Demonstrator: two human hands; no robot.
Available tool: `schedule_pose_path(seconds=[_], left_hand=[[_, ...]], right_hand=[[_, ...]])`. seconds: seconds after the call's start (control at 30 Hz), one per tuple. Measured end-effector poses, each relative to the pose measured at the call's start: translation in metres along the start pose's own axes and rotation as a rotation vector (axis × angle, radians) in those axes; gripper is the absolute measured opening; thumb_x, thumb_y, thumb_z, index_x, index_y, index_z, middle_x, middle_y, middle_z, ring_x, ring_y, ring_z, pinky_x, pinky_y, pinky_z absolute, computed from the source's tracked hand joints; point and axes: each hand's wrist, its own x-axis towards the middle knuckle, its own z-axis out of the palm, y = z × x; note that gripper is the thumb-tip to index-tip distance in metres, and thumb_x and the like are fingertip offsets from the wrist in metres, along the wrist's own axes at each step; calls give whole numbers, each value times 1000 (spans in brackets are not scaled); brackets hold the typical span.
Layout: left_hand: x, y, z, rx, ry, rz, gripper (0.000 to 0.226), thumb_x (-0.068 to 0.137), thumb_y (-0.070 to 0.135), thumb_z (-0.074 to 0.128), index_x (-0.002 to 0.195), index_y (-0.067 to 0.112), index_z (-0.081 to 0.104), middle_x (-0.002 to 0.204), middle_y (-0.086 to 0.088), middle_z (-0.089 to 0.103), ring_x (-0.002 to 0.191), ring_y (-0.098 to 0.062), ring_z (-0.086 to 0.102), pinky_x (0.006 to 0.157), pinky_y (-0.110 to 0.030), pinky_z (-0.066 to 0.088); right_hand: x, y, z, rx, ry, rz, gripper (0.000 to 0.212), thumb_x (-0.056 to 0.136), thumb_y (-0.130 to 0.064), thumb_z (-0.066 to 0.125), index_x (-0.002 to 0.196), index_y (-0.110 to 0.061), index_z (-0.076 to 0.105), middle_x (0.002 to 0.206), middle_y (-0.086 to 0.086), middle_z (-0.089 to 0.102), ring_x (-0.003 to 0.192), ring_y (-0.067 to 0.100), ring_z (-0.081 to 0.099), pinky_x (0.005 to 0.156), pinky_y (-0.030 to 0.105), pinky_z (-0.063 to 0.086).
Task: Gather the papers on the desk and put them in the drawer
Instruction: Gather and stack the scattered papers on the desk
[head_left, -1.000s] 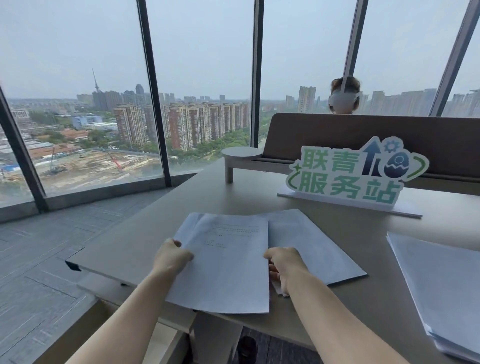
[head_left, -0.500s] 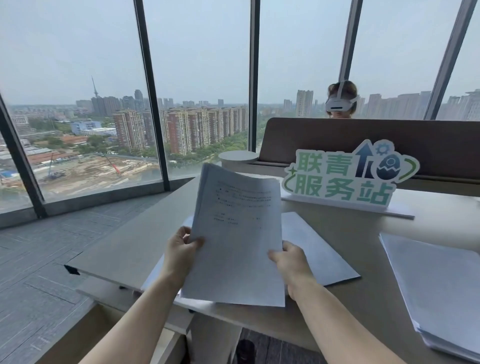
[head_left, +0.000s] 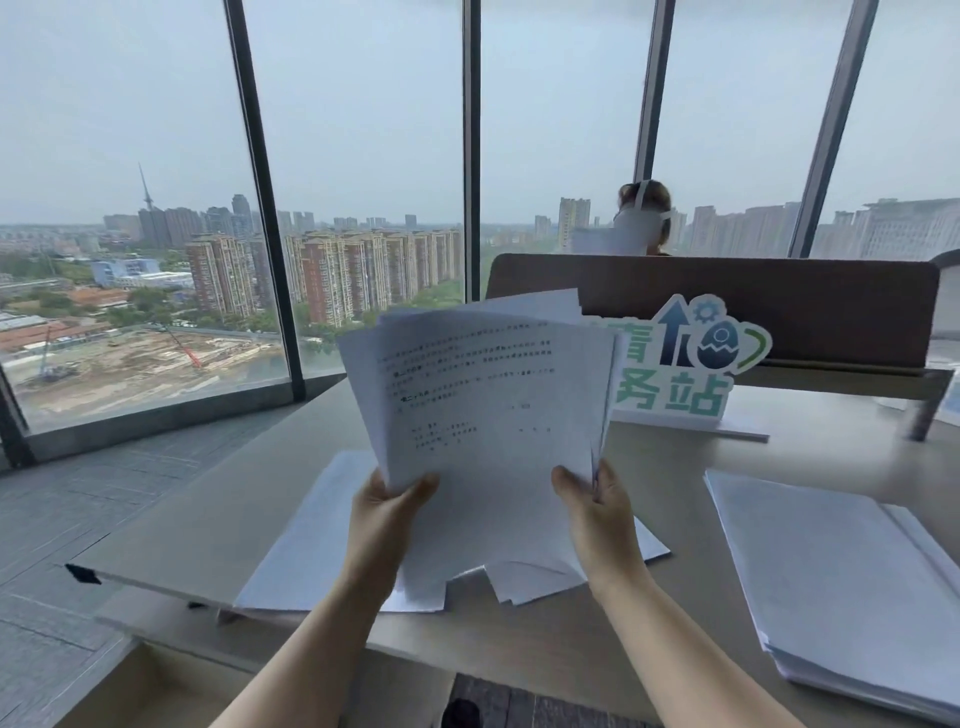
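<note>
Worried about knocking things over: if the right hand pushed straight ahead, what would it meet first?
Probably the green sign beyond the right hand, which grips the held papers; depth is unclear.

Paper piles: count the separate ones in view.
3. A held sheaf gripped by the left hand and right hand; loose sheets on the desk beneath; a stack right. Others may be hidden.

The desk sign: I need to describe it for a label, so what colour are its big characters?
Green on white on the desk sign, clearest in the head view.
</note>
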Motion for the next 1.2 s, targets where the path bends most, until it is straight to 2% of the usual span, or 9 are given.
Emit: schedule_pose_path(seconds=[0.1,0.2,0.27,0.37,0.5,0.6,0.8,0.97,1.2], left_hand=[[-5,-5,1,44,3,-29,30,61,26,79,88,16,73,83,-1,77,79,-21,67,71,-38,52],[-7,-6,3,57,11,-80,27,62,29,78,86,16,75,82,0,77,82,-23,67,73,-40,52],[-8,-5,4,80,13,-115,22,62,34,79,77,18,77,80,-1,77,82,-25,68,75,-42,53],[-8,-5,7,112,34,-128,13,73,26,82,70,15,75,68,4,75,74,-22,67,69,-36,53],[-9,-1,15,137,20,-81,13,83,16,73,72,9,72,60,5,71,60,-15,65,56,-26,52],[-10,-1,27,111,6,-80,13,83,13,72,72,6,71,57,4,69,51,-9,63,47,-20,50],[-13,-6,68,34,-103,-134,7,79,12,76,77,7,73,67,-3,72,58,-17,65,55,-26,54],[-17,-17,119,-10,-262,-268,33,61,11,65,94,10,69,87,-11,75,76,-28,69,76,-42,58],[-37,-40,188,100,-451,-332,41,58,8,53,97,6,65,94,-16,72,78,-27,69,69,-33,56]], right_hand=[[-2,6,-6,28,2,26,25,90,-11,62,113,-22,63,106,-2,73,103,20,69,87,37,55],[-3,7,-8,72,-18,4,38,93,-4,63,123,-21,47,101,-21,70,96,-7,66,75,10,50],[-2,7,-7,17,-28,5,38,93,-10,64,123,-26,47,100,-26,67,93,-15,64,72,6,47],[2,12,-6,-124,-7,11,18,92,-13,63,109,-19,66,95,-8,75,95,12,71,75,24,52],[3,11,-10,-206,35,-24,9,90,-11,63,93,-18,68,83,-12,75,79,6,68,71,27,49],[4,7,-18,-221,74,-52,9,91,-13,62,99,-13,67,87,0,75,86,18,68,76,28,51],[8,-7,-64,-355,160,-59,14,89,-12,57,101,-20,58,80,-6,66,73,17,59,66,33,45],[16,-20,-125,-476,260,-17,21,85,-4,56,96,-22,60,82,-8,66,74,18,61,59,28,44],[24,-17,-215,-501,382,162,11,81,-3,55,82,-13,60,73,4,62,64,25,54,56,30,38]])
